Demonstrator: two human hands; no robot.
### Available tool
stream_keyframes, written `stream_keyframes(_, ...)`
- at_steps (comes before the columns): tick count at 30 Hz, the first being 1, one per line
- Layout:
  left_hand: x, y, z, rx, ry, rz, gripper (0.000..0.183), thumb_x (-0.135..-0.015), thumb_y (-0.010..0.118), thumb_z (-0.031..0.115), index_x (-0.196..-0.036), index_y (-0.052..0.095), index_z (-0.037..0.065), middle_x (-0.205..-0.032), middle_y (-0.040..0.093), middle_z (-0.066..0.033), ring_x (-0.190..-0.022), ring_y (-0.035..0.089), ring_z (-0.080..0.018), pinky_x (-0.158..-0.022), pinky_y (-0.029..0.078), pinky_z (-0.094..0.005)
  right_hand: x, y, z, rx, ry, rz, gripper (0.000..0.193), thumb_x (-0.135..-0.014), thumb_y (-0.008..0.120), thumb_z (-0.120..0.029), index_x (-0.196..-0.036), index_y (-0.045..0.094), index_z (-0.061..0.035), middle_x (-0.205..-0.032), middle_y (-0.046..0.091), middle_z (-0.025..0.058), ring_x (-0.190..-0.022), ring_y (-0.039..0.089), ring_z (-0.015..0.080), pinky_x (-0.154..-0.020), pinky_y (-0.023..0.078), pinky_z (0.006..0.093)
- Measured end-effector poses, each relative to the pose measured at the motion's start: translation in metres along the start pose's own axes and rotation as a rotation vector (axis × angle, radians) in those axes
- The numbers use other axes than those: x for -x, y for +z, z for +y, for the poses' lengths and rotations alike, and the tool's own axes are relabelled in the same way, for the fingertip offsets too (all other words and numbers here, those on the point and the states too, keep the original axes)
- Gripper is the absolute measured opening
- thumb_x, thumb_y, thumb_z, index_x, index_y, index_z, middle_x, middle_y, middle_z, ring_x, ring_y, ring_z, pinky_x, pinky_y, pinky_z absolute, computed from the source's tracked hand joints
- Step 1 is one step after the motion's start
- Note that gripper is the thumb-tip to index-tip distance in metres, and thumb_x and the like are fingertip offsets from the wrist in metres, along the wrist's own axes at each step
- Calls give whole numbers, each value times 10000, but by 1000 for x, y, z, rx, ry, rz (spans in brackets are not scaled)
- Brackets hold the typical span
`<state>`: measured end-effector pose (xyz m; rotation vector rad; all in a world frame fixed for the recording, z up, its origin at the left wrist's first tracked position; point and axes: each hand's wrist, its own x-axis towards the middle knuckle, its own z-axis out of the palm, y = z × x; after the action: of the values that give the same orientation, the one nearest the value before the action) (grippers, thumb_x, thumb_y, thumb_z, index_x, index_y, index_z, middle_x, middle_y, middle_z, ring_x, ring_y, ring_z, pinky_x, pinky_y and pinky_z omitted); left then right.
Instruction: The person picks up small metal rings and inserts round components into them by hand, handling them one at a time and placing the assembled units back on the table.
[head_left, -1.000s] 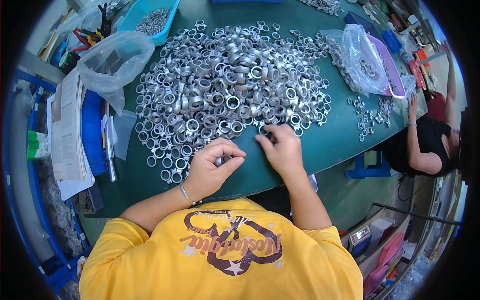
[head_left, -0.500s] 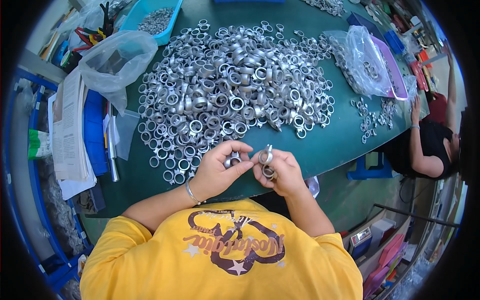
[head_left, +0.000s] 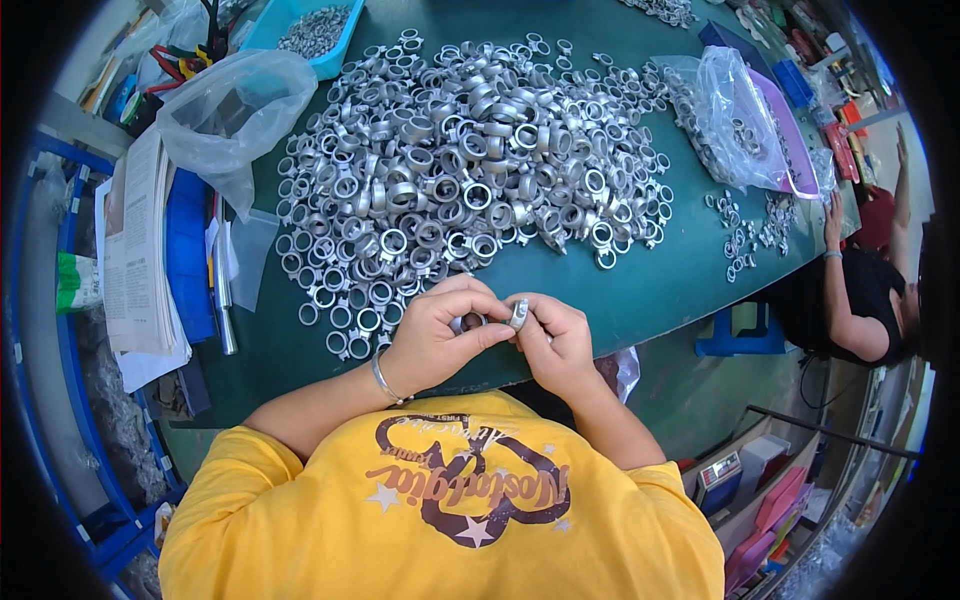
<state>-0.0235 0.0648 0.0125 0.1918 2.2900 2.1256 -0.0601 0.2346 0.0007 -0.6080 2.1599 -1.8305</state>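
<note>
Green tabletop (head_left: pixel 680 260) bears the ring pile (head_left: pixel 450 150). Compared with half a second ago, your right hand (head_left: pixel 558 345) has closed in on your left hand (head_left: pixel 450 325), on the near side of the pile; its narrow pinch now presents a metal ring (head_left: pixel 519 314) edge-on. Your left fingers curl around a second ring (head_left: pixel 472 321), partly hidden. Both hands angle inward, fingertips close together. The tabletop's near edge runs close behind your hands; bare surface lies right of the pile, below the purple tray (head_left: pixel 790 140).
</note>
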Motion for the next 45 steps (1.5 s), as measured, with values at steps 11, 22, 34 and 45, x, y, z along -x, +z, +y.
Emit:
stream_keyframes(11,3,2,-2,-50,48,23,128,-729,713,32,-849,667,23,-840,568,-30,-680,510,-69,-589,400,-185,-6,-2,-10,277,-309,84,128,-766,560,51,-890,590,33,-672,558,128,-548,545,233,-504,434,296)
stream_keyframes(22,3,2,2,-44,-28,9,110,-761,681,41,-864,652,19,-822,564,-22,-665,512,-62,-567,403,-185,-4,-5,-4,332,-341,72,136,-768,531,56,-884,595,23,-665,569,115,-532,540,226,-492,436,281)
stream_keyframes(34,3,3,0,205,-162,69,95,-835,630,85,-861,575,13,-785,550,-7,-583,487,-36,-514,395,-166,-61,-27,0,557,-86,311,117,-789,648,-163,-788,625,-48,-803,601,63,-682,605,205,-535,470,339)
stream_keyframes(45,4,0,1,240,-221,122,158,-828,640,90,-951,574,16,-814,558,-12,-585,488,-32,-513,392,-164,-42,-18,-2,277,-221,154,135,-700,677,24,-826,650,-18,-770,600,85,-693,576,191,-628,451,278)
